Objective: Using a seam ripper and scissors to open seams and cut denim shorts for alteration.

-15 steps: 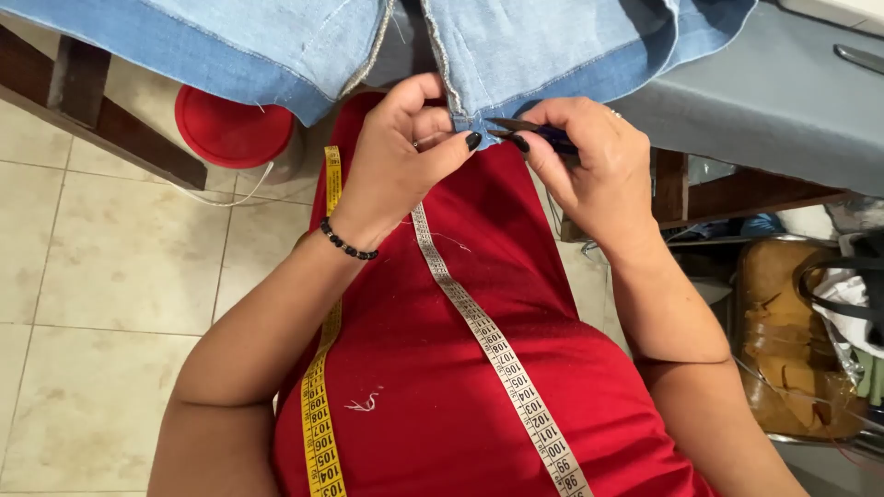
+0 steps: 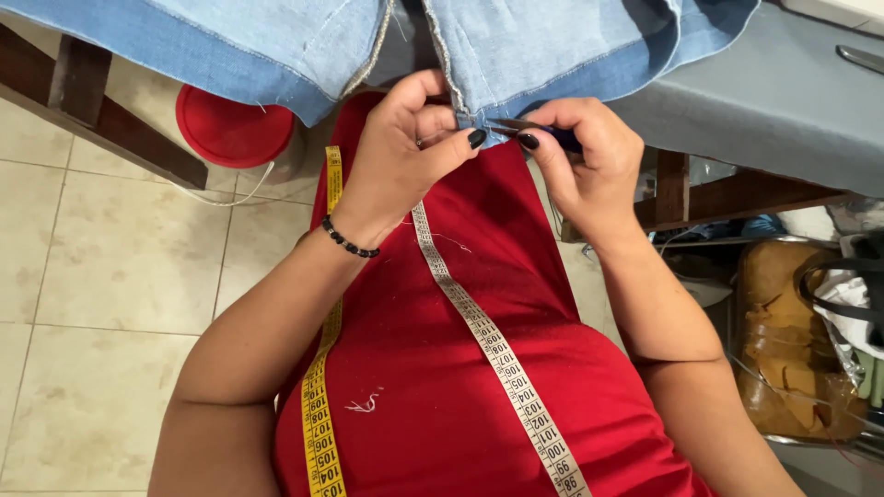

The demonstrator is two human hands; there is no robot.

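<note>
Up close, left hand (image 2: 405, 152) pinches the denim seam (image 2: 460, 87); right hand (image 2: 585, 152) grip closed around small snips (image 2: 516, 126).

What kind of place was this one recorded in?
Probably a home sewing or tailoring workspace: a measuring tape hangs over the person's front, denim fabric lies on the table, and the right hand works a small tool at its seam.
</note>
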